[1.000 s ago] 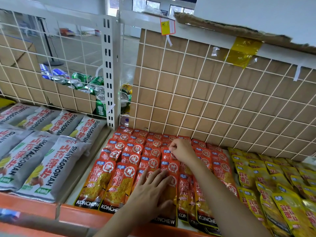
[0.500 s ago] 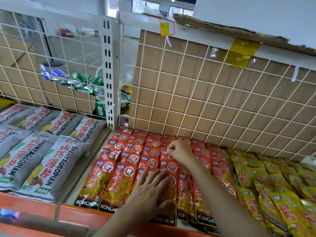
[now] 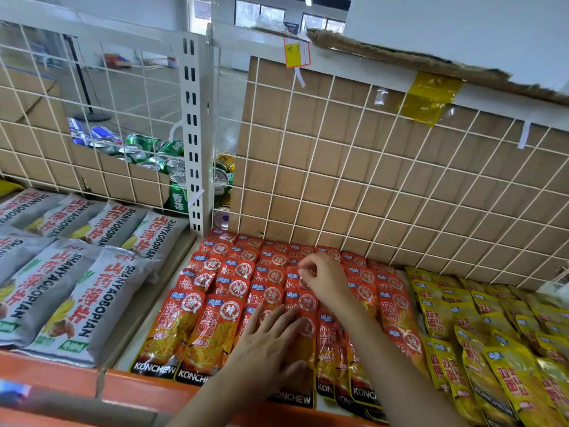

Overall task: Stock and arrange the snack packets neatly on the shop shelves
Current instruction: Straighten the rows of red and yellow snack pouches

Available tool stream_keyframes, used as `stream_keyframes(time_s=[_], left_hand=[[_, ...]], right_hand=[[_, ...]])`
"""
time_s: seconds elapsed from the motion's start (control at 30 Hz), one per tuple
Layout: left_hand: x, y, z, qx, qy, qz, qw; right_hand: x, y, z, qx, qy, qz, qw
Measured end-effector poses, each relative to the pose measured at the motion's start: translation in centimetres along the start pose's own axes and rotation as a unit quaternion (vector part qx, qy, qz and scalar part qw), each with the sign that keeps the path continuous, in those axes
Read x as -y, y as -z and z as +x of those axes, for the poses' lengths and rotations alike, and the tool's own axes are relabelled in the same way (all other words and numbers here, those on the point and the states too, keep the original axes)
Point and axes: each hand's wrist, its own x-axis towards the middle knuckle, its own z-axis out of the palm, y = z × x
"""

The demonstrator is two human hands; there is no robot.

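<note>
Rows of red Konchew snack packets [image 3: 215, 306] lie overlapped on the white shelf [image 3: 121, 362] with its orange front edge. My left hand [image 3: 271, 343] lies flat with straight fingers on the front packets of the middle rows. My right hand [image 3: 323, 278] reaches further back and pinches the top edge of a red packet [image 3: 303, 277] in a middle row. Yellow Konchew packets [image 3: 480, 340] fill the shelf to the right.
Grey Shanyaopian bags [image 3: 70, 291] lie on the shelf section at left. A white wire grid backed by cardboard [image 3: 369, 186] closes off the rear. Drink cans [image 3: 147, 152] sit behind the grid beside a white upright post [image 3: 194, 134].
My right hand has shifted slightly back along the row of red packets. The left hand stays pressed on the front packets.
</note>
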Motion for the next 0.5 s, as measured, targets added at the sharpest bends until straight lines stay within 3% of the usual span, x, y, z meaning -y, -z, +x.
stream_keyframes(time_s=[0.2,0.5], left_hand=[[-0.2,1.1,0.4,-0.018,0.022,-0.012,1.0],[0.1,1.8,1.6,0.059,0.039,-0.011,0.997]], right_hand=[[-0.7,-0.2,-1.9,0.049,0.02,-0.022,0.998],[-0.8,-0.4,-2.5,0.046,0.028,-0.001,0.999]])
